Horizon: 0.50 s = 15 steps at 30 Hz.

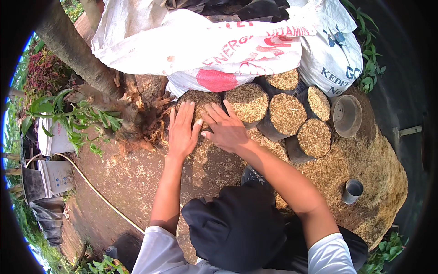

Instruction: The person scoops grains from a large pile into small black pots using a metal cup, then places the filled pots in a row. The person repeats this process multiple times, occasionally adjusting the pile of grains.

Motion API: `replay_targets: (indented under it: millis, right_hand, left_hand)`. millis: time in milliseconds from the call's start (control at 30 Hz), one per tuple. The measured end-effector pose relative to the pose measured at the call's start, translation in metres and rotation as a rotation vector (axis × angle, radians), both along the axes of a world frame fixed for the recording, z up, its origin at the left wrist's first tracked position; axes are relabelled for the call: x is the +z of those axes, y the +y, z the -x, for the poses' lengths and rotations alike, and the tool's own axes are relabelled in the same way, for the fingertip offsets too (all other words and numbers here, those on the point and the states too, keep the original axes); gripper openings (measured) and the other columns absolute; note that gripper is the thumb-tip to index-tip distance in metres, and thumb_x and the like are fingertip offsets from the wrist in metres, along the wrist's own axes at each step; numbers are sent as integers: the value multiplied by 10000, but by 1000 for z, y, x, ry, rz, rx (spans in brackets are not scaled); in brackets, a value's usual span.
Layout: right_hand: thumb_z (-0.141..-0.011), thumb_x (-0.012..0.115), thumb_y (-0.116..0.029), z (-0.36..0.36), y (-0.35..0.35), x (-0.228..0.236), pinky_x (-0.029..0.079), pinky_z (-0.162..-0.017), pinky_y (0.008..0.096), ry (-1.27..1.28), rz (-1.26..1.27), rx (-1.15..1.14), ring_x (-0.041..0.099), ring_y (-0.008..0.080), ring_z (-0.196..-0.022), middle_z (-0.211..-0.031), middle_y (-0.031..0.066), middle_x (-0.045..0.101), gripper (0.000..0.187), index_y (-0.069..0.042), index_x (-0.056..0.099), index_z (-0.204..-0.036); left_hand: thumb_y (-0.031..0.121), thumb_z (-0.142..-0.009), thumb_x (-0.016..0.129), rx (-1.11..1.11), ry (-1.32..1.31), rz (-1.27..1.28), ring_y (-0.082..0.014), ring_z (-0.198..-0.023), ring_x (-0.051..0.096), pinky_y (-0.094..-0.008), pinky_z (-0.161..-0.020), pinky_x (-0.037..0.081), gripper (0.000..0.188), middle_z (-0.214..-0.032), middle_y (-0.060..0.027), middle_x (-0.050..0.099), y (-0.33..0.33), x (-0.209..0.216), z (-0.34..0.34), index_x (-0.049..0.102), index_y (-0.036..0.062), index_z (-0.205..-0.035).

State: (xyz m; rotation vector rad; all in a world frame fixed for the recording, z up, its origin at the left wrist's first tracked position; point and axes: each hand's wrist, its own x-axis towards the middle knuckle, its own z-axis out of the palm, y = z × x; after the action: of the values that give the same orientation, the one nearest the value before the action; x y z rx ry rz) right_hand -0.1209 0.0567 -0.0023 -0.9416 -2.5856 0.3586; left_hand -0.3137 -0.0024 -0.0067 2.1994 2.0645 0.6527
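Step in hand looks like patting down husk mix (199,97) in leftmost bag of group, just below white sack (182,48), beside neighbouring bag (247,102). Best done with flat palms, light even pressure, working from rim inward so little spills. Grip: left hand (181,132) and right hand (228,130) flat, fingers slightly apart, thumbs near each other, clamped on nothing; fingertips seem to touch mix.

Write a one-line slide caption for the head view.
Left hand and right hand spread over a filled dark bag, beside more filled bags and in front of white sacks.
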Motion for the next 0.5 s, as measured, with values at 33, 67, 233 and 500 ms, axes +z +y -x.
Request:
replay_targets:
  millis: [33, 67, 233, 500]
  right_hand:
    - [-975, 681, -450, -2, -3, -5, 182, -1316, 528, -15, 38, -13, 364, 271, -1555, -1659, 115, 432, 745, -77, 462, -1581]
    - [-974, 682, -460, -3, -6, -9, 167, -1324, 519, -90, 123, -31, 350, 269, -1565, -1667, 102, 423, 762, -87, 445, -1595]
    - [-911, 754, -406, -5, -14, -18, 194, -1323, 486, 80, 40, -38, 341, 285, -1568, -1673, 160, 397, 839, -33, 428, -1589]
    - [-949, 576, -93, -13, -4, -14, 299, -1282, 516, 72, -41, -50, 511, 343, -1449, -1513, 201, 582, 516, 26, 571, -1451]
  left_hand:
    - [360, -1079, 521, 3, 24, 89, -347, -1578, 322, -514, -1313, 186, 624, -1656, -205, 416, -1, 2, -4, 430, 17, -1592]
    - [377, -1081, 516, 3, 44, 125, -337, -1588, 306, -515, -1317, 175, 644, -1668, -201, 401, -3, 4, -7, 414, 12, -1602]
    - [445, -1060, 547, -8, 219, 101, -330, -1599, 287, -487, -1325, 171, 743, -1685, -201, 377, -13, 8, -10, 379, -30, -1606]
    - [334, -987, 703, -59, 175, 194, -361, -1549, 378, -472, -1287, 277, 762, -1649, -229, 419, -12, 10, -16, 406, -18, -1593]
